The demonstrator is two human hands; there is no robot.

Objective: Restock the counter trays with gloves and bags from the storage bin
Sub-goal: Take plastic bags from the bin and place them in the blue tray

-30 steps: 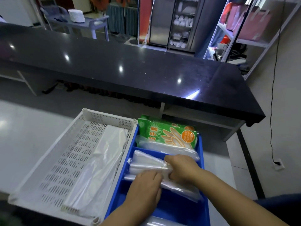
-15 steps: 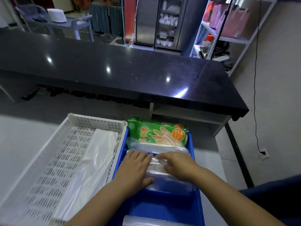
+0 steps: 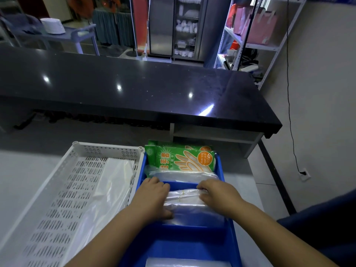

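Observation:
A blue divided tray sits in front of me. Its far compartment holds green glove packs standing on edge, with a clear bag bundle in front of them. In the middle compartment lies another bundle of clear plastic bags. My left hand grips its left end, fingers over the far edge and thumb on the near side. My right hand holds its right end with fingers curled over the far edge. A third clear bundle shows at the tray's near end.
A white perforated basket touches the tray's left side, with clear plastic bags lying in it. A raised black counter runs across beyond. A metal shelf and a wall socket with a cord are on the right.
Both hands pushed the clear bundle down into the middle compartment and slid apart to its ends. Their fingers now curl over its far edge. The view tilted slightly.

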